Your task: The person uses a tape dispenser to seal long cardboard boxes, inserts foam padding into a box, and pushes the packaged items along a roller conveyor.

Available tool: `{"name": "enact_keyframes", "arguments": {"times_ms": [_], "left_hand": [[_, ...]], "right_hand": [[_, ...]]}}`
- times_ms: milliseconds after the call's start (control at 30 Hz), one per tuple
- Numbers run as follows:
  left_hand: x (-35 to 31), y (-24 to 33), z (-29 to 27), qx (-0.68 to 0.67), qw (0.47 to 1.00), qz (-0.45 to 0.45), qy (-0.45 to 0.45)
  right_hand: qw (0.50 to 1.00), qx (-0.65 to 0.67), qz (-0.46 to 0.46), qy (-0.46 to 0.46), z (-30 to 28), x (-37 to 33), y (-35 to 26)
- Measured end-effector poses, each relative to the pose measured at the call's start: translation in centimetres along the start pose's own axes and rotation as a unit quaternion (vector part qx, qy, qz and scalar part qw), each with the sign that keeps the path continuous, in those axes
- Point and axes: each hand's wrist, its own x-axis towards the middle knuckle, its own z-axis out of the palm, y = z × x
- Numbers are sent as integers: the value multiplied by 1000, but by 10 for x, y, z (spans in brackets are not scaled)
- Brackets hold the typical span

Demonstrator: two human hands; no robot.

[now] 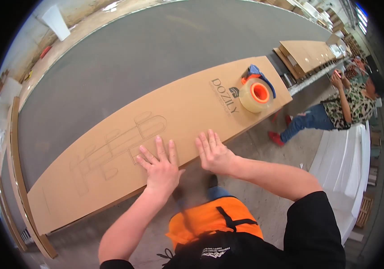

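Note:
A long, flat brown cardboard box lies along the near edge of a grey table, with a line drawing and dark print on its top. My left hand rests on the box by the drawing, fingers spread. To its right, my right hand lies with its fingers stretched out over the box's near edge. Neither hand holds anything. A tape dispenser, blue and orange with a wide roll of clear tape, sits on the box toward its right end.
The grey tabletop stretches behind the box. At the right, more cardboard boxes are stacked on the table. Another person in a camouflage top stands there, hands raised. White sheets stand at right, and a long cardboard strip at left.

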Motion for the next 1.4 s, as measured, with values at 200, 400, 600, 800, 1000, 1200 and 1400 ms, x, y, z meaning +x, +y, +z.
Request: {"name": "enact_keyframes", "arguments": {"times_ms": [200, 400, 600, 800, 1000, 1200, 1400], "left_hand": [[-3, -10, 16, 64, 997, 42, -25], [84, -64, -67, -22, 996, 71, -58], [197, -77, 18, -218, 953, -199, 69], [173, -87, 27, -217, 949, -202, 112], [166, -87, 26, -247, 942, -188, 130], [146, -113, 26, -235, 944, -149, 177], [111, -88, 19, -190, 961, -92, 178]], "right_hand": [[984, 115, 59, 121, 14, 3, -11], [822, 230, 259, 452, 65, 18, -37], [783, 259, 279, 492, 86, 13, -46], [761, 274, 271, 522, 92, 22, -67], [792, 93, 167, 580, 102, 25, -68], [635, 85, 196, 742, 110, 60, -72], [618, 53, 175, 765, 100, 58, -80]]}}
